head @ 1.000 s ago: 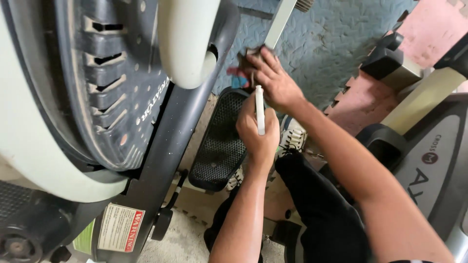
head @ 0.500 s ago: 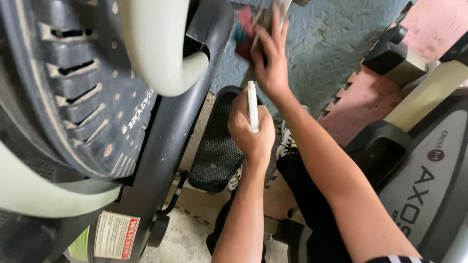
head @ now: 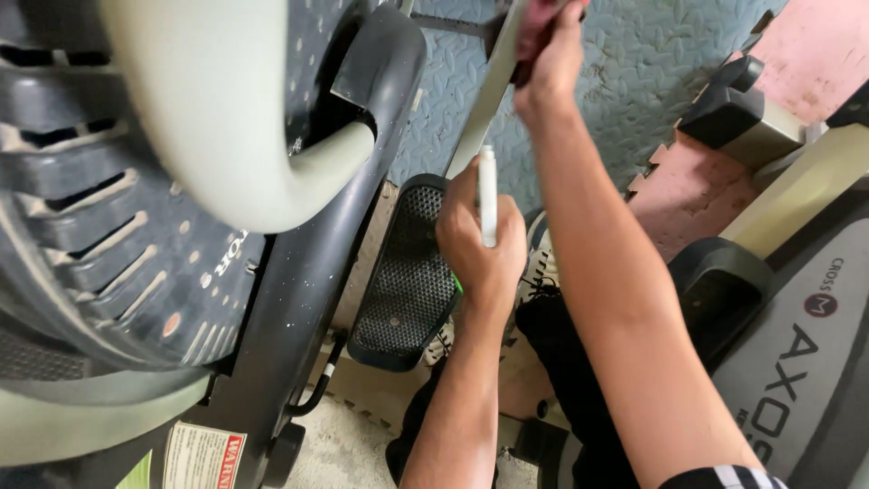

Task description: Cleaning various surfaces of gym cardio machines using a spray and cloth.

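The right hand has moved up since a moment ago and now sits at the very top of the view, while the left hand has stayed low.

The biggest thing here is the exercise machine. It is dark grey with a round, slotted wheel cover and a fat cream tube curving over it. A cream bar slants up from the machine. The right hand is closed tight around the top of this bar, and a bit of red cloth peeks out from under the fingers.

Below the bar is a black pedal with a dotted top. The left hand is just above the pedal, curled shut around a thin white pen. The pen stands upright and sticks out above the fist, just beside the bar.

Low on the machine is a white label, a box shape with a red strip along its top. Grey floor mats and pink mats lie behind.
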